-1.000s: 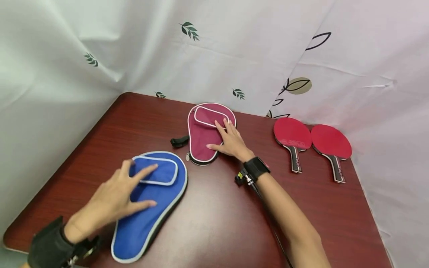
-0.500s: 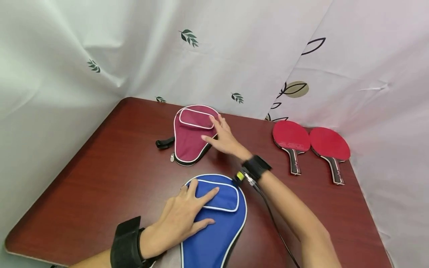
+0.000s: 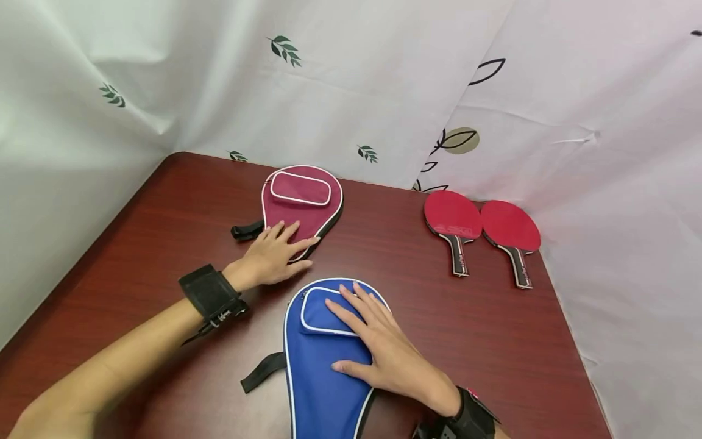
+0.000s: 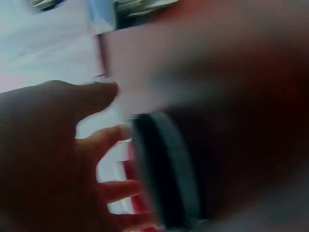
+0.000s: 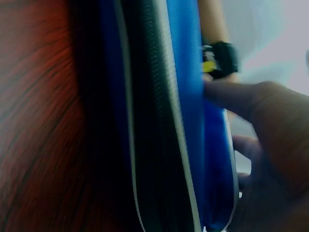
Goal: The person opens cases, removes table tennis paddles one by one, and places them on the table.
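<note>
A maroon zip case [image 3: 301, 216] shaped for a table tennis bat lies flat near the table's back edge. My left hand [image 3: 265, 259] is over its narrow lower end, fingers spread and fairly straight. Nearer to me lies a larger blue bat case [image 3: 323, 372] with white piping and a small pocket. My right hand [image 3: 386, 350] rests spread over its right side, fingertips on the pocket. In the right wrist view, the black zip side of the blue case [image 5: 186, 63] faces the camera. The left wrist view is badly blurred, with left-hand fingers [image 4: 113, 188] beside a dark, grey-trimmed edge.
Two red table tennis bats [image 3: 452, 213] [image 3: 510, 225] lie side by side at the right rear, handles toward me. Black straps [image 3: 263, 371] stick out left of both cases. A white leaf-patterned curtain [image 3: 329, 79] hangs behind the brown table [image 3: 395, 244].
The blue case has slid right, below the maroon one, which has shifted left. My hands have swapped: left from blue to maroon, right from maroon to blue. The head view has shifted slightly.
</note>
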Tool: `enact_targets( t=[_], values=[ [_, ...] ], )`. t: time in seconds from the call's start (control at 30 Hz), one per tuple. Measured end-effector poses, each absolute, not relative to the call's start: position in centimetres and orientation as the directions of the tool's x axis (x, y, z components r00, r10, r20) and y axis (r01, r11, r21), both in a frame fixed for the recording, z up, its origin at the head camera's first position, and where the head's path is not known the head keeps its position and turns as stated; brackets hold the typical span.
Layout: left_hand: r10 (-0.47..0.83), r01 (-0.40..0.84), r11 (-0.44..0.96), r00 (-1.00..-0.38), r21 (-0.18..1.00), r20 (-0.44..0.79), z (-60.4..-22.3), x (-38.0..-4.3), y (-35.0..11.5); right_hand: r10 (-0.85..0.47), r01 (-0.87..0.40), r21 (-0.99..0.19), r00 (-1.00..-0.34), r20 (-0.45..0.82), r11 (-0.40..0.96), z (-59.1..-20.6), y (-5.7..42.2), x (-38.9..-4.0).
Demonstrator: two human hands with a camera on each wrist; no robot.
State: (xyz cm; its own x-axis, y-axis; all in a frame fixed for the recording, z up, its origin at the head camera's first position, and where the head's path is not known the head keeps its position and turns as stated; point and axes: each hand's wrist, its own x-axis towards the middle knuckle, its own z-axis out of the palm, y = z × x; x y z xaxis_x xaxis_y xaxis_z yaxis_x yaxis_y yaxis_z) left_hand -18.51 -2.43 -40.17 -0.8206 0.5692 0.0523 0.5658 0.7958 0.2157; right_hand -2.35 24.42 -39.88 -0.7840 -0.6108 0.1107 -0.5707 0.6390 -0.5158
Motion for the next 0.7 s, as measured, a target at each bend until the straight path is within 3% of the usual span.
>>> enact_targets(
  t=[0.1,0.2,0.7],
  values=[
    [0.555,0.551,0.821,-0.831,0.149,0.015,-41.5,-18.8,-4.3,-0.606,-0.574,-0.516,-0.785,0.127,0.636,-40.3,24.4,-2.5],
    [0.527,0.531,0.838,-0.847,0.122,0.067,-42.1,-19.3,-7.2,-0.611,-0.579,-0.517,-0.781,0.129,0.63,-40.5,24.5,-2.5],
    [0.414,0.411,0.89,-0.91,0.198,0.031,-42.3,-22.0,-21.1,-0.603,-0.61,-0.479,-0.775,0.191,0.632,-41.5,24.7,-2.9]
  ],
)
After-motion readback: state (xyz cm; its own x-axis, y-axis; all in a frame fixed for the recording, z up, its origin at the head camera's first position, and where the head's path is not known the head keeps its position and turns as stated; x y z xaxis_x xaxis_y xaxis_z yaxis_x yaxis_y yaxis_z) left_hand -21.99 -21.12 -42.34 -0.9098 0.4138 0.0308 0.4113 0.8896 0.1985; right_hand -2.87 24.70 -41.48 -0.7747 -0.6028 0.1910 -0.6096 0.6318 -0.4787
